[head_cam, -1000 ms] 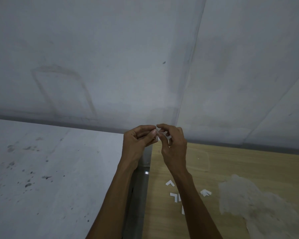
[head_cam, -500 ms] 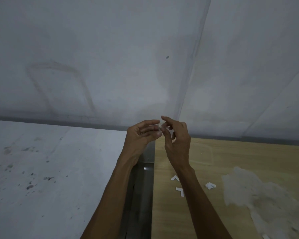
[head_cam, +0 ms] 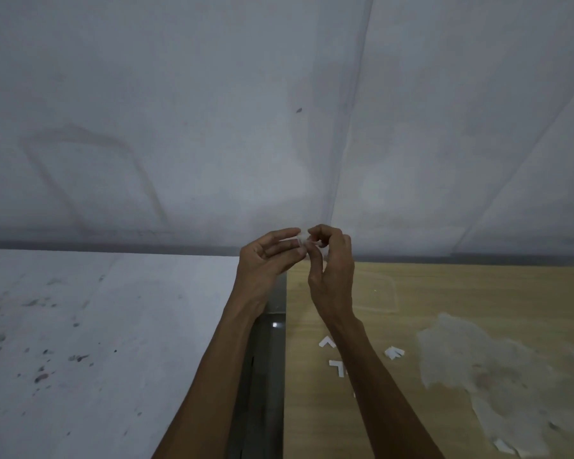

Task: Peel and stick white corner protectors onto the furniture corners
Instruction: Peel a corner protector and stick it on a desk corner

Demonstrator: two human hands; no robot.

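My left hand [head_cam: 267, 260] and my right hand [head_cam: 332, 270] meet fingertip to fingertip above the far left corner of the wooden table [head_cam: 444, 326]. Between the fingertips both hands pinch a small white corner protector [head_cam: 303, 240], mostly hidden by the fingers. More white L-shaped corner protectors lie on the wood below my right forearm: one [head_cam: 326, 342], another [head_cam: 338, 367], and a small stack [head_cam: 394, 352].
A white speckled table [head_cam: 96, 342] stands to the left, with a dark gap [head_cam: 265, 376] between it and the wooden table. A white wall [head_cam: 279, 111] rises right behind both. A worn pale patch [head_cam: 494, 376] covers the wood at the right.
Both hands have stayed together near the table corner, with the fingers reworking their pinch on the small white piece. The view has shifted slightly.
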